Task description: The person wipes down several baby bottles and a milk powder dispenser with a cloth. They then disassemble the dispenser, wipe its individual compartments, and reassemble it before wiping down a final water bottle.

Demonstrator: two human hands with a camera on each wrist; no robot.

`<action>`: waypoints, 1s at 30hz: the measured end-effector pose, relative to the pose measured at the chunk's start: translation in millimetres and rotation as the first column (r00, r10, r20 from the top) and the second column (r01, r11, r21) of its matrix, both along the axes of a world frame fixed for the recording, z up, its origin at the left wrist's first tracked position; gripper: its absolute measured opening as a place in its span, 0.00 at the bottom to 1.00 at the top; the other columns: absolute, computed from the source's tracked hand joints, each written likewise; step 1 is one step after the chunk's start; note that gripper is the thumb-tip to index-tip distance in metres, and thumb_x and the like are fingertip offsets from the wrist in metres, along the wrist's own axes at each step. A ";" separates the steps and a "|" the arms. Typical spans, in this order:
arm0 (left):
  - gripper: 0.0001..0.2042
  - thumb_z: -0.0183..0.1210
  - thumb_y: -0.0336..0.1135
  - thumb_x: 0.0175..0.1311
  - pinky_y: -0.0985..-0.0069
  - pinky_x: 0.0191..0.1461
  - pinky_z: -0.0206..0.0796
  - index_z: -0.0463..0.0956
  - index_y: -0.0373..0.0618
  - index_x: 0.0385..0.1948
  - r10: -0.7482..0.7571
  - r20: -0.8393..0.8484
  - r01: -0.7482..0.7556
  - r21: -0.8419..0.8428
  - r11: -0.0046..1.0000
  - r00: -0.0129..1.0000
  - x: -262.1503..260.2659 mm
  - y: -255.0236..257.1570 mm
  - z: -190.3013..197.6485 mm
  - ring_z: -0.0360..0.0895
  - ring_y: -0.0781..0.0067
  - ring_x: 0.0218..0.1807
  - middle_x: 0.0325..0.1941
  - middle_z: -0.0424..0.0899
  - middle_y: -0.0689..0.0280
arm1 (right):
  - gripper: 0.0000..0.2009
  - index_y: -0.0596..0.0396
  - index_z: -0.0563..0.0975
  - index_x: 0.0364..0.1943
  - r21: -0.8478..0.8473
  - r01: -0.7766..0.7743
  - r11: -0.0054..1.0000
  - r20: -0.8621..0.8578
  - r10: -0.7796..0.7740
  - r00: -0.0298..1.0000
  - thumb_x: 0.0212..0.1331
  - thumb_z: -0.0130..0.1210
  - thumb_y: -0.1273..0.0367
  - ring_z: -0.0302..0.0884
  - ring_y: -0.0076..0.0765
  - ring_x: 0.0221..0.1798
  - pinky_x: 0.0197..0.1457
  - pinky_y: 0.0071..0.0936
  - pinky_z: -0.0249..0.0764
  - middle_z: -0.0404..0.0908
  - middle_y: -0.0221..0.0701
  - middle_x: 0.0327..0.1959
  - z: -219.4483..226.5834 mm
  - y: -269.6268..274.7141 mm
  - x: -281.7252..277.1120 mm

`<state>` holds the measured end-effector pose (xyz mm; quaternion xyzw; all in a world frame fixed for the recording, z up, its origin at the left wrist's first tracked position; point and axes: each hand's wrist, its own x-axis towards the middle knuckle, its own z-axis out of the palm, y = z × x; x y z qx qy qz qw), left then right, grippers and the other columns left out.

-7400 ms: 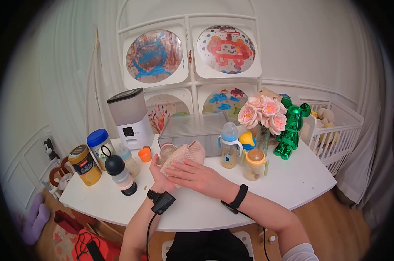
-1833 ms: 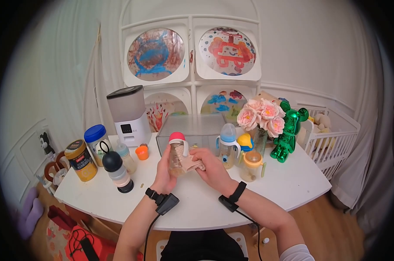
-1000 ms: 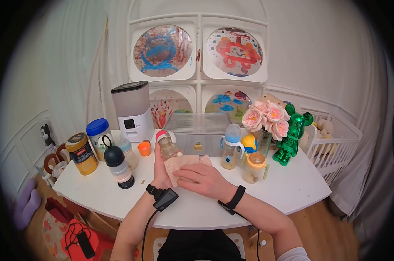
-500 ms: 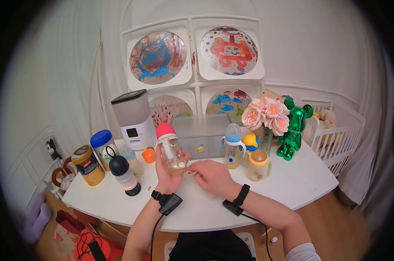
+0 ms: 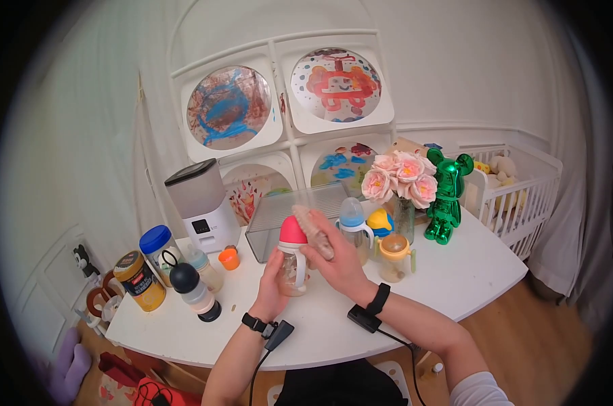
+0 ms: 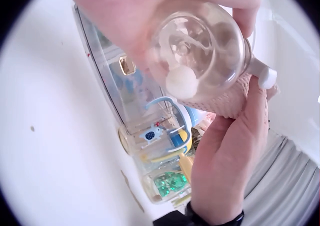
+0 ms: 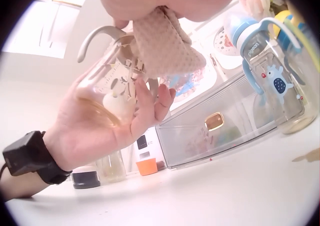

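My left hand (image 5: 271, 289) holds a clear baby bottle (image 5: 292, 273) upright above the table, fingers round its body. The bottle has a pinkish-red cap (image 5: 293, 231) and white side handles. My right hand (image 5: 341, 264) grips a pale pink textured cloth (image 5: 313, 230), which lies against the cap's right side. In the left wrist view the bottle's round base (image 6: 192, 40) faces the camera, with a white ball inside. There, the right thumb touches a white handle (image 6: 267, 78). The right wrist view shows the cloth (image 7: 167, 48) hanging over the bottle's upper part.
A grey translucent box (image 5: 266, 233) stands behind the hands. Close on the right are a blue-topped bottle (image 5: 352, 227), a yellow-topped cup (image 5: 393, 257), a flower vase (image 5: 404, 220) and a green bear figure (image 5: 446, 196). Leftward stand a dark-topped shaker (image 5: 194, 292), jars and an orange cup (image 5: 229, 258).
Half a second ago the bottle tilted toward me with the right hand near its base. Now it stands more upright, and the right hand has risen with the cloth to the cap.
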<state>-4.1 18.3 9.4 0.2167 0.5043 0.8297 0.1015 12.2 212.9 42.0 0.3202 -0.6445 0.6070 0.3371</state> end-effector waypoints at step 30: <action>0.29 0.37 0.64 0.83 0.67 0.72 0.68 0.70 0.50 0.65 0.242 0.095 -0.254 0.155 0.955 0.966 -4.4 5.9 -3.4 0.78 0.67 0.66 0.63 0.80 0.63 | 0.27 0.40 0.81 0.63 0.624 0.301 0.721 -0.356 -0.081 0.931 0.56 0.63 0.77 0.72 0.42 0.77 0.60 0.36 0.84 0.75 0.35 0.74 -16.0 -5.1 4.3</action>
